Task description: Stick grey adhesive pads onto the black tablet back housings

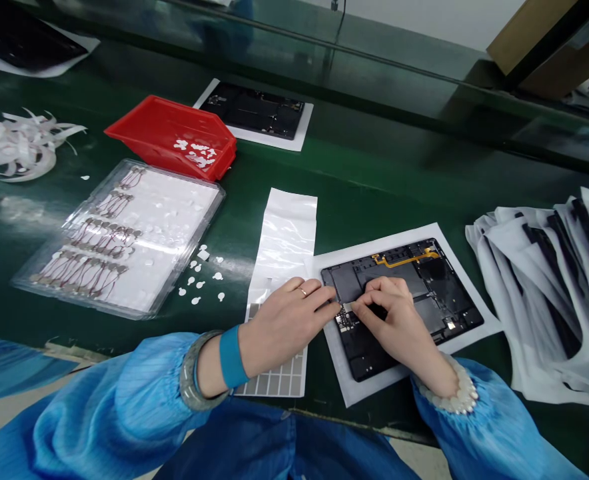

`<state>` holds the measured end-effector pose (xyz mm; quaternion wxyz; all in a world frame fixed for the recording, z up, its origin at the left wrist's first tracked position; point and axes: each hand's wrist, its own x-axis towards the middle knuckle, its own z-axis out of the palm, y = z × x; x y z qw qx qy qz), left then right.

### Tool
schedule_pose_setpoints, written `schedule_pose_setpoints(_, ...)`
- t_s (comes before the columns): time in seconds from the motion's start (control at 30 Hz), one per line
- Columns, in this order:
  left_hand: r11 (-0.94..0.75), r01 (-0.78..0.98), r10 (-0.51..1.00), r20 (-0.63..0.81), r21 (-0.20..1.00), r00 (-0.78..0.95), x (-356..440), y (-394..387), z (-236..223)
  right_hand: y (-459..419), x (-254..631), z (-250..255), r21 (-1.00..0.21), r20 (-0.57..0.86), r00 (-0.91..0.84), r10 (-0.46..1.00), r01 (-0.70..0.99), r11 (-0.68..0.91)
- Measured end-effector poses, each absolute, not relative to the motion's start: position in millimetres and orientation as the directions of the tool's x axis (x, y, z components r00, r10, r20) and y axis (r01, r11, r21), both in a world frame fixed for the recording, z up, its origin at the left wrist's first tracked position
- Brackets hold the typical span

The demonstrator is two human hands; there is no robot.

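Observation:
A black opened tablet panel (424,293) with an orange flex cable lies on a white sheet (454,240) near the table's front edge. My left hand (287,320) rests on the panel's left edge, fingers together, over a strip of grey square stickers (274,380). My right hand (394,320) is curled on the panel, fingertips pinched against a small grey patch beside my left fingertips. What the pinch holds is too small to name.
A clear tray (124,233) of small wired parts lies at left, behind it a red bin (164,127) and a second panel (259,110). White backing discs (199,273) are scattered nearby. A pile of white sleeves (554,280) lies at right.

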<state>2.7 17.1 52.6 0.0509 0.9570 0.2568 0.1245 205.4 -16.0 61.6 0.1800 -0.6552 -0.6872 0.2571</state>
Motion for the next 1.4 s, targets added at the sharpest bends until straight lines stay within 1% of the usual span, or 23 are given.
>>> schedule_pose_setpoints(0.2, -0.868, 0.479, 0.497, 0.204, 0.133, 0.844, 3, 17, 53, -16, 205, 62, -0.580, -0.087, -0.078, 0.993, 0.814, 0.013)
schedule_pose_setpoints(0.33, -0.882, 0.466, 0.471, 0.202, 0.078, 0.859, 4, 16, 55, -16, 205, 62, -0.574, -0.075, -0.082, 0.994, 0.819, 0.024)
schedule_pose_setpoints(0.43, -0.891, 0.454, 0.452, 0.174, 0.029, 0.875, 3, 16, 57, -16, 206, 61, -0.564, -0.061, -0.079, 0.995, 0.825, 0.031)
schedule_pose_setpoints(0.6, -0.903, 0.427, 0.420, 0.119, -0.047, 0.900, 5, 15, 61, -15, 206, 62, -0.508, -0.037, -0.114, 0.993, 0.858, 0.080)
schedule_pose_setpoints(0.7, -0.914, 0.398, 0.390, 0.092, -0.085, 0.916, 8, 14, 64, -15, 212, 70, -0.478, -0.067, -0.176, 0.982, 0.870, 0.123)
schedule_pose_setpoints(0.77, -0.921, 0.377, 0.371, 0.080, -0.096, 0.925, 10, 15, 67, -16, 221, 78, -0.472, -0.087, -0.160, 0.983, 0.876, 0.100)
schedule_pose_setpoints(0.87, -0.932, 0.357, 0.352, 0.086, -0.057, 0.932, 11, 21, 71, -17, 238, 83, -0.521, -0.047, -0.076, 0.996, 0.852, 0.040)
schedule_pose_setpoints(0.97, -0.939, 0.344, 0.344, 0.106, 0.020, 0.933, 13, 31, 73, -17, 252, 77, -0.611, 0.004, -0.065, 0.998, 0.790, 0.054)
schedule_pose_setpoints(1.03, -0.942, 0.331, 0.336, 0.110, 0.057, 0.936, 16, 38, 74, -16, 254, 69, -0.630, 0.032, -0.065, 0.997, 0.773, 0.070)
schedule_pose_setpoints(1.1, -0.950, 0.302, 0.309, 0.107, 0.081, 0.945, 19, 42, 74, -15, 253, 62, -0.614, 0.086, -0.079, 0.993, 0.781, 0.115)
schedule_pose_setpoints(1.17, -0.956, 0.277, 0.286, 0.106, 0.094, 0.952, 20, 44, 74, -15, 250, 59, -0.566, 0.181, -0.102, 0.978, 0.803, 0.188)
schedule_pose_setpoints(1.27, -0.948, 0.306, 0.315, 0.117, 0.087, 0.942, 21, 45, 71, -16, 246, 60, -0.490, 0.320, -0.113, 0.941, 0.830, 0.266)
schedule_pose_setpoints(1.33, -0.946, 0.314, 0.322, 0.126, 0.080, 0.938, 20, 46, 70, -16, 245, 60, -0.483, 0.356, -0.107, 0.928, 0.829, 0.281)
schedule_pose_setpoints(1.4, -0.951, 0.298, 0.307, 0.129, 0.085, 0.943, 19, 46, 69, -16, 244, 59, -0.496, 0.345, -0.111, 0.932, 0.821, 0.282)
